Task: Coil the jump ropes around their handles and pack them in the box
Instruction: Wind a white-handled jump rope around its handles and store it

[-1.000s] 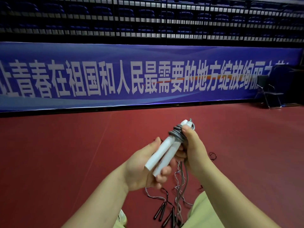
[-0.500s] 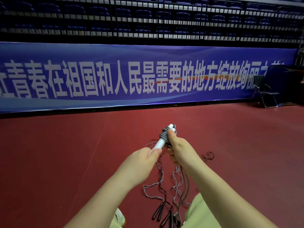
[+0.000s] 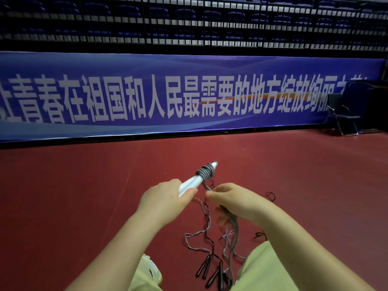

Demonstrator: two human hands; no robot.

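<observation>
My left hand grips the near ends of two white jump-rope handles, which point up and away. Several turns of grey rope are coiled around their far ends. My right hand pinches the loose grey rope just below the coil, and the rest of it hangs down under my palm toward the floor. Other jump ropes lie tangled on the red floor, with their black handles near my knees. No box is in view.
I am low on a red sports floor, my pale-green trouser legs at the bottom edge. A blue banner wall runs across the back, and a folding chair stands at the far right.
My right hand has left the coil at the handle tops and dropped lower to pinch the free rope. The handles have tilted further away and my left hand's grip has slid to their near ends.
</observation>
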